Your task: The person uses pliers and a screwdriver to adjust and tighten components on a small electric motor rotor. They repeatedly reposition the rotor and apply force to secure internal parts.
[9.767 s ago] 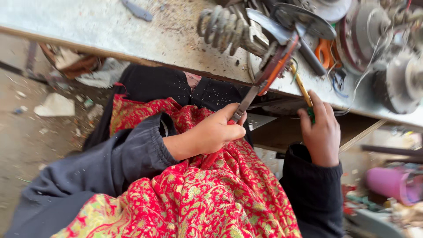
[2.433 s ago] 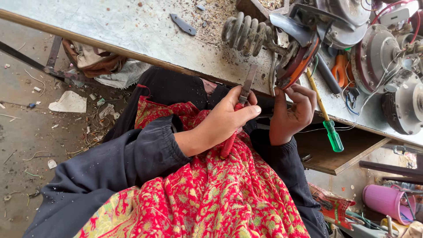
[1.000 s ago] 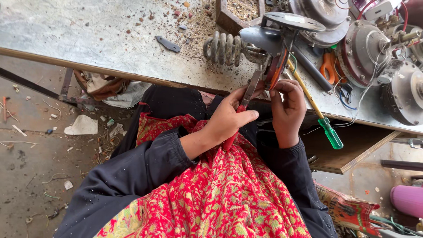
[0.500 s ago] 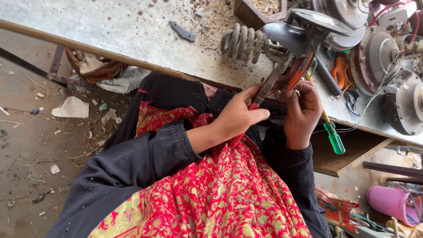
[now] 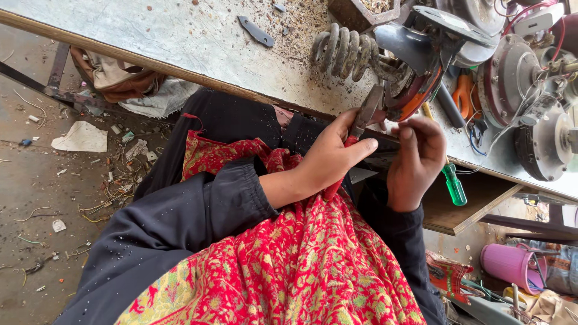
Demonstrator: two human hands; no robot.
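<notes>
Both dark-sleeved forearms reach forward, the left hand (image 5: 328, 157) clenched with thumb extended, the right hand (image 5: 415, 161) curled, fingertips pinched upward.

1. Soft, even daylight filled the scene; exposure was bright, without harsh contrast.
2. The pale metal surface (image 5: 180, 36) reflected a broad, dull sheen, nearly washed out toward the upper left.
3. Shadows were diffuse: a shaded band lay beneath the surface edge, over the dark sleeve (image 5: 180, 222).
4. Focus was sharp on the patterned red cloth (image 5: 301, 265) and coil spring (image 5: 343, 51).
5. The lower right corner, around the pink bucket (image 5: 512, 265), appeared soft.
6. The surface edge ran steeply aslant, indicating a tilted, wide-angle view.
</notes>
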